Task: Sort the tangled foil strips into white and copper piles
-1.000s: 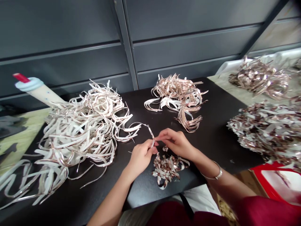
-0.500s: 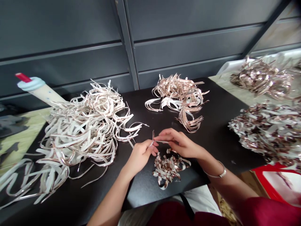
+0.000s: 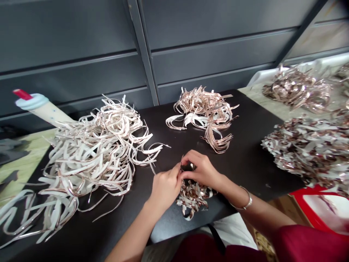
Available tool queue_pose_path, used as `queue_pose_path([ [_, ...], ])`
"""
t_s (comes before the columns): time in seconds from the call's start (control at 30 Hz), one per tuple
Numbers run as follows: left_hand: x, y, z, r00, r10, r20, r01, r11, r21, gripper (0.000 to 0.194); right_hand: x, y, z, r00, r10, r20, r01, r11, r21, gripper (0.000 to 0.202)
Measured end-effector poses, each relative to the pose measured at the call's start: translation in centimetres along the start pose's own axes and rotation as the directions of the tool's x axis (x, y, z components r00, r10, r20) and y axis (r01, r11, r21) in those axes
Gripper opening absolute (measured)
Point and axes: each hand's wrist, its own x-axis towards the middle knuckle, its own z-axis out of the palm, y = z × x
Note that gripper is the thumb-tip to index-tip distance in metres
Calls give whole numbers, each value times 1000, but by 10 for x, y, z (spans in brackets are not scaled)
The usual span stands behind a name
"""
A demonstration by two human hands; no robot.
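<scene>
Foil strip (image 3: pixel 191 166), small and dark, mostly hidden, up between both hands, just above the front part of the table (image 3: pixel 242 142). Left hand (image 3: pixel 165 186): fingers pressed together, pinching the strip at its end; fingertips partly covered. Right hand (image 3: pixel 201 168): thumb and forefinger bent round in a ring, tips meeting the left hand's, pinching the same strip; bit of foil shows inside the ring. Hands touch. Bracelet (image 3: pixel 249 202) on right wrist.

Clock directions taken from the hands. Just below, 5 to 6 o'clock: curled scraps (image 3: pixel 191 199), foil and white, loose on the table, partly behind the right hand. 9 o'clock: big heap of white ribbons (image 3: pixel 92 156), long and tangled, some ends trailing. 10 o'clock, behind that heap: tilted cup (image 3: pixel 50 111), pale blue top, red piece sticking out. 12 to 1 o'clock: rose-gold bundle (image 3: pixel 204 103), well apart from the hands. 2 o'clock, beyond the table: shiny foil heap (image 3: pixel 298 89). 3 o'clock: crinkled pile (image 3: pixel 311 151). Toward 4: red-edged container (image 3: pixel 308 202). 12 o'clock, back: gray wall (image 3: pixel 81 25).
</scene>
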Motion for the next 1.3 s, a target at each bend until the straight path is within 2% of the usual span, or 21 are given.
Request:
queue_pose_path([
  [0.07, -1, 2, 0, 1000, 17, 2, -17, 999, -43, 32, 0, -2, 6, 1000, -3, -3, 3, 998, -57, 22],
  [0.17, 0, 1, -5, 996, -19, 85, 42, 960, -278, 30, 2, -1, 1, 998, 59, 33, -59, 998, -5, 15],
  [0.27, 3, -1, -11, 981, -80, 174, 163, 825, -542, 28, 4, 2, -12, 995, 92, 39, -93, 995, 43, 12],
  [0.33, 5, -2, -13, 976, -107, 188, 203, 758, -620, 26, 5, 4, -16, 997, 59, 49, -62, 997, 50, 11],
  [0.43, 6, 1, -12, 973, -145, 179, 226, 747, -625, 22, 4, 3, -13, 999, -9, 46, 6, 999, 53, 7],
  [0.63, 4, 4, -9, 969, -230, 95, 240, 762, -601, 21, -2, -7, 2, 987, -144, -76, 143, 990, -9, 5],
  [0.73, 3, 2, -9, 966, -249, 72, 236, 731, -641, 19, -4, -11, 0, 984, -179, -24, 178, 984, -29, 13],
  [0.83, 3, -1, -11, 965, -249, 86, 241, 708, -663, 19, -5, -12, -9, 991, -131, 42, 131, 991, -4, 17],
  [0.9, 3, -2, -13, 970, -230, 77, 225, 734, -641, 20, -5, -12, -17, 995, -65, 76, 59, 995, 79, 17],
  [0.97, 2, -2, -14, 980, -198, 32, 182, 810, -558, 21, -6, -11, -23, 994, -5, 111, -14, 986, 168, 16],
  [1.03, 0, -2, -13, 988, -142, -53, 109, 909, -402, 21, -6, -11, -27, 990, 44, 131, -71, 974, 216, 15],
  [1.13, -3, -2, -11, 979, 53, -196, -77, 991, -113, 19, -6, -9, -28, 982, 123, 146, -160, 948, 277, 11],
  [1.2, -5, -4, -10, 947, 215, -238, -213, 976, 36, 18, -4, -6, -28, 961, 201, 192, -263, 881, 393, 9],
  [1.3, -5, -8, -8, 895, 373, -246, -339, 926, 168, 19, 0, 0, -27, 881, 336, 333, -473, 647, 598, 17],
])
